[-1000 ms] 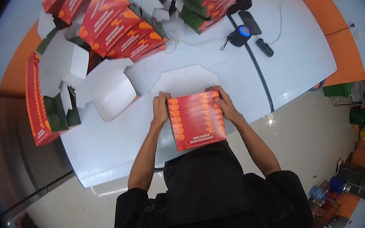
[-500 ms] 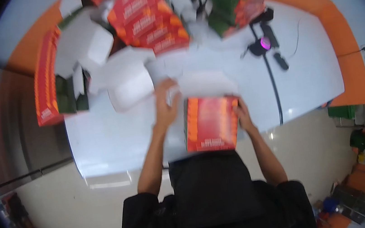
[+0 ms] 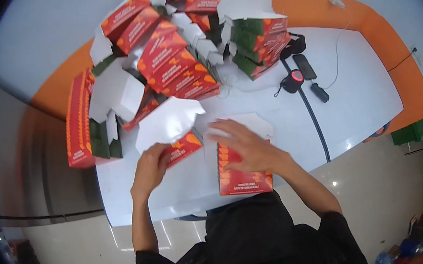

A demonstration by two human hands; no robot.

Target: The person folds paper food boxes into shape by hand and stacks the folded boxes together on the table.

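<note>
My left hand (image 3: 151,167) is closed on the near left corner of a red box (image 3: 184,148), whose white lid (image 3: 165,123) stands open behind it. To the right, at the table's front edge, lies a stack of red boxes (image 3: 246,180) with orange patterns and a white flap (image 3: 245,123) at its far side. Over the upper part of this stack is my right hand (image 3: 242,146), its fingers spread and somewhat blurred, holding nothing; whether it touches the stack I cannot tell.
Piled red boxes (image 3: 175,73) fill the back left, with more boxes (image 3: 259,47) beside them. A long stack (image 3: 79,122) stands far left. A round speaker (image 3: 292,81), a phone (image 3: 305,66) and a black cable (image 3: 313,119) lie at the right of the table (image 3: 360,92).
My left hand has let go of the stack and moved left onto the open box, which now sits turned and nearer. My right hand has left the stack's right side and swung over it.
</note>
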